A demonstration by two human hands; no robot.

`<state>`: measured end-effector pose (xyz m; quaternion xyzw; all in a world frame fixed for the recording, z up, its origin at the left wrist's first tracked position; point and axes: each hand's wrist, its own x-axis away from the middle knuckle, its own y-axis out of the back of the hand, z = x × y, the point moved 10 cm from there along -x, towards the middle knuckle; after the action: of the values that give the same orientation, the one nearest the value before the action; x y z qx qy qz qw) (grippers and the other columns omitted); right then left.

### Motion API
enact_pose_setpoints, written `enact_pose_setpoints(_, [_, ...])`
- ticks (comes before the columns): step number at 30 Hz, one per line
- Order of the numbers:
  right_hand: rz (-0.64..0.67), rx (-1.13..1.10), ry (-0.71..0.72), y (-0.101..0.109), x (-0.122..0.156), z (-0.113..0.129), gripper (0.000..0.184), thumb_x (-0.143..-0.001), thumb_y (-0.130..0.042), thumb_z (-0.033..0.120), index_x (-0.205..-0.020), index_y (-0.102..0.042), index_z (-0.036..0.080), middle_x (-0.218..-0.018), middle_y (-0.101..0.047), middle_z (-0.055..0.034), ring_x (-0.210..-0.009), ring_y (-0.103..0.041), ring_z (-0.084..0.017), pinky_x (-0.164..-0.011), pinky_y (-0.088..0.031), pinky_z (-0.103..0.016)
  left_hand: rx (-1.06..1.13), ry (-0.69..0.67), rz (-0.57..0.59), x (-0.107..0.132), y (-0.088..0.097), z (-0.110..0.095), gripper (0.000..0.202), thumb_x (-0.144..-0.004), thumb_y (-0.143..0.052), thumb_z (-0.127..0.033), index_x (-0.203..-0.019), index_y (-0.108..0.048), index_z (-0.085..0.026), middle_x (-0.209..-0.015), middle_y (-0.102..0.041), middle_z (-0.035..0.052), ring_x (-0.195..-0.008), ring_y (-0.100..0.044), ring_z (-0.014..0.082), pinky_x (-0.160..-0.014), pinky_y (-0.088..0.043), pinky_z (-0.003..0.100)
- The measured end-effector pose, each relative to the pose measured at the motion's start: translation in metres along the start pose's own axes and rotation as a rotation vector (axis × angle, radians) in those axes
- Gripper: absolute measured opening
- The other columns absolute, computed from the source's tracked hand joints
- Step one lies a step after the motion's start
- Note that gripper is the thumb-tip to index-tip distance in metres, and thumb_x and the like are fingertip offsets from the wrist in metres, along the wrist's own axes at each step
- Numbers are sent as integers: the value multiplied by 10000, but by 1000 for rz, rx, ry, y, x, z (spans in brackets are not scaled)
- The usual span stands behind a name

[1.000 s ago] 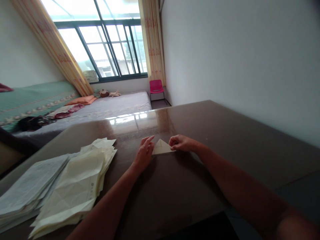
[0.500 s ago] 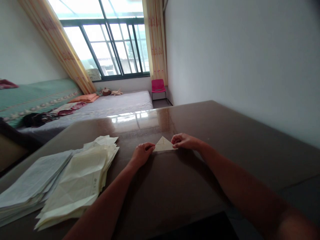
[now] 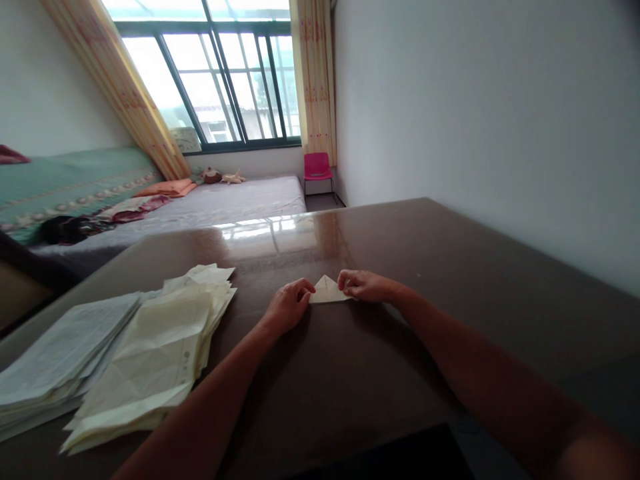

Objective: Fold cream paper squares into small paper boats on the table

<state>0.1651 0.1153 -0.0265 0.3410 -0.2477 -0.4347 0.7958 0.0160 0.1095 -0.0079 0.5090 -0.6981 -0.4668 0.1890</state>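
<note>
A small sheet of cream paper (image 3: 327, 292), folded to a triangle with its point away from me, lies on the glossy brown table (image 3: 320, 373). My left hand (image 3: 291, 301) pinches its left corner between thumb and fingers. At the right side my right hand (image 3: 364, 285) is closed with curled fingers on the sloping edge. Both hands partly cover the paper's corners.
On the table's left lie a stack of creased cream paper (image 3: 155, 340) and a stack of whitish paper (image 3: 65, 343). Beyond the table are a bed (image 3: 250, 197) and a pink chair (image 3: 317, 167). A white wall (image 3: 475, 120) runs along the right.
My fingers have shifted inward along the paper's sides, the right hand a little to the left. Less of the triangle shows now. The view has tilted slightly.
</note>
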Motion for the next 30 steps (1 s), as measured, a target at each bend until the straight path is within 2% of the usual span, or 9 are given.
enact_pose_setpoints(5, [0,196,-42,1,2,5,179,-788,-551,238,-943,-631,196,-836,-670,-22,-702,-576,-127,-594,-366,-199,-216,-116,-54,5,1,-11,227,-875,-430,-238,-911,-654,-237,-862,-609,40,-853,-536,204,-772,-451,332])
enact_pose_setpoints(9, [-71,332,-105,12,5,3,184,-752,-629,336,-899,-671,235,-811,-682,-11,-687,-581,-141,-568,-344,-214,-292,-201,-70,8,4,-22,229,-886,-457,-270,-886,-686,-252,-971,-588,55,-945,-500,217,-807,-458,340])
enact_pose_setpoints(14, [-75,305,63,10,4,17,121,-748,-614,200,-831,-700,219,-833,-687,-5,-714,-587,-124,-617,-365,-198,-232,-322,42,14,-7,-39,318,-941,-363,-248,-931,-681,-231,-940,-641,56,-914,-533,186,-808,-462,304])
enact_pose_setpoints(17, [-93,320,113,9,5,22,125,-764,-620,248,-848,-701,203,-865,-675,-29,-724,-579,-131,-635,-370,-203,-293,-335,32,15,-9,-45,268,-935,-422,-325,-936,-673,-229,-953,-651,58,-916,-543,200,-797,-458,315])
enact_pose_setpoints(21, [-93,351,156,6,7,26,244,-750,-652,382,-917,-688,208,-929,-647,-47,-748,-566,-149,-646,-366,-220,-408,-313,28,12,-14,-48,221,-916,-479,-357,-953,-659,-233,-963,-661,58,-900,-551,213,-733,-448,303])
enact_pose_setpoints(26, [-96,356,167,7,8,24,306,-718,-678,382,-958,-654,193,-943,-654,-45,-802,-574,-168,-677,-373,-231,-550,-315,49,10,-21,-54,211,-932,-439,-286,-975,-635,-221,-960,-666,71,-860,-561,227,-628,-412,291])
enact_pose_setpoints(30, [-92,328,142,10,8,24,321,-706,-688,361,-960,-638,171,-942,-662,-50,-785,-580,-163,-662,-385,-227,-584,-330,56,11,-23,-55,200,-925,-438,-249,-983,-624,-202,-918,-659,95,-846,-562,240,-616,-406,295])
